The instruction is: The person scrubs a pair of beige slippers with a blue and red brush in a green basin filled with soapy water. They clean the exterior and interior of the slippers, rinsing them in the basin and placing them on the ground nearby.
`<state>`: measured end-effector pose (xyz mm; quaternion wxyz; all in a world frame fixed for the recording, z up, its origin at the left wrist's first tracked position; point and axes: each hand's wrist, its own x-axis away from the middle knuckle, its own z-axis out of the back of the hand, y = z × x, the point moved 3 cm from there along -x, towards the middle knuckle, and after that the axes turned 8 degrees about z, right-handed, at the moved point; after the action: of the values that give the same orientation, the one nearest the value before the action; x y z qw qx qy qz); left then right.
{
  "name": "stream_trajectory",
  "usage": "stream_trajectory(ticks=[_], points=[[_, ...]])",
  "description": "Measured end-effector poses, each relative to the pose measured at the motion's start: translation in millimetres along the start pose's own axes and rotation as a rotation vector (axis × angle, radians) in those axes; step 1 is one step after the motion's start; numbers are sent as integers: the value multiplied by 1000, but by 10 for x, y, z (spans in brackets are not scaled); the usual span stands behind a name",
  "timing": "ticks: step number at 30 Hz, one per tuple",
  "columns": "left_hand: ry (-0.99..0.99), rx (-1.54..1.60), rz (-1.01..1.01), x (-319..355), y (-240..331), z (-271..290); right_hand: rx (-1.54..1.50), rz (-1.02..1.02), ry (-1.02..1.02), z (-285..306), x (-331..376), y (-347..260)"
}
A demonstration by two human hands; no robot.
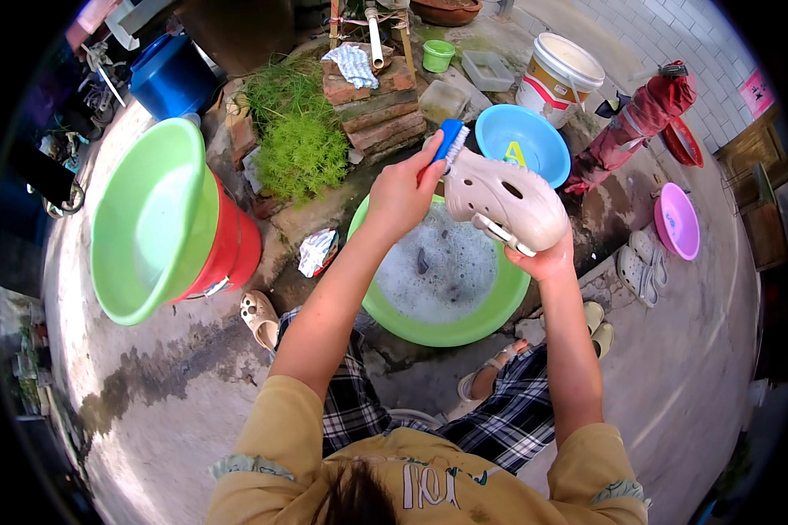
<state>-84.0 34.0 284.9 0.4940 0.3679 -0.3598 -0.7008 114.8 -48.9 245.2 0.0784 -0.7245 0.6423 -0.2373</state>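
Note:
My left hand [401, 194] is closed round the blue handle of a scrub brush [449, 140]. The brush's white bristles touch the heel end of a pale beige clog [512, 199] with holes in its upper and a white strap. My right hand [547, 256] grips that clog from below at its toe end, holding it tilted in the air. Beneath both hands stands a light green basin [490, 331] of soapy water. A small dark thing [423, 261] shows among the suds; I cannot make out what it is.
Left stands a large green basin [118, 254] on a red bucket [236, 236]. Beyond the suds are a blue basin [499, 122], a white paint bucket [547, 96] and stacked bricks [381, 122]. Right lie grey clogs [636, 271] and a purple basin [677, 223]. A crumpled packet [318, 252] lies nearby.

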Motion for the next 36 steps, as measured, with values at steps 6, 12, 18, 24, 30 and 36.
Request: stream_trajectory(ticks=[6,12,18,24,30,36], points=[[-123,41,-228,331,302,-156,109,48,136,-92,47,-33],[24,49,60,-22,-38,31,166,146,-41,-140,60,-116],[-198,343,-279,477,395,-290,112,147,18,125,-62,-172],[43,30,74,-80,-142,48,114,176,43,-215,53,-58],[-107,117,-312,416,436,-133,-32,58,-248,-46,6,-107],[107,37,111,-50,-48,164,12,174,125,-363,129,5]])
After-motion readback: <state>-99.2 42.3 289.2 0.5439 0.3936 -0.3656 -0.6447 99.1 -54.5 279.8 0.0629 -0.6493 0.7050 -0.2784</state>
